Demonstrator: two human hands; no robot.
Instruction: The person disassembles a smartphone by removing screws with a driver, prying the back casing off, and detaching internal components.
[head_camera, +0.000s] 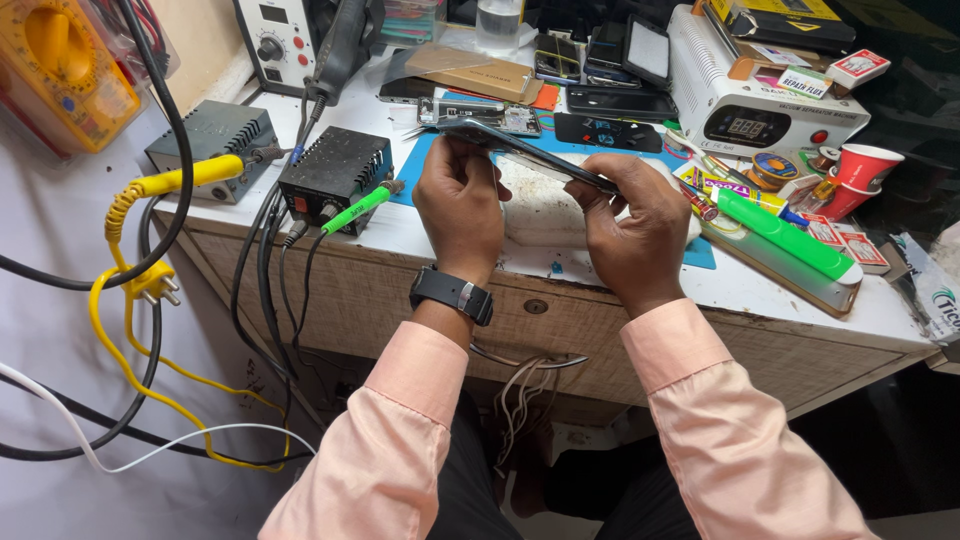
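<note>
A person's left hand (460, 205) and right hand (637, 232) grip a thin, dark, flat smartphone (525, 153) edge-on above the cluttered white workbench (420, 235), fingers curled closed along its sides. It looks like an inspecting or prying step; next seems careful, even pressure at the seam.

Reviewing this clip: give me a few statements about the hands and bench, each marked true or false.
1. Both hands hold the dark phone. True.
2. The left hand has a bare wrist. False: it wears a black watch.
3. The green-handled soldering iron is in the right hand. False: it rests by the black box.
4. A red paper cup stands at the bench's right. True.
5. The yellow multimeter lies on the blue mat. False: it sits far left, off the bench.
</note>
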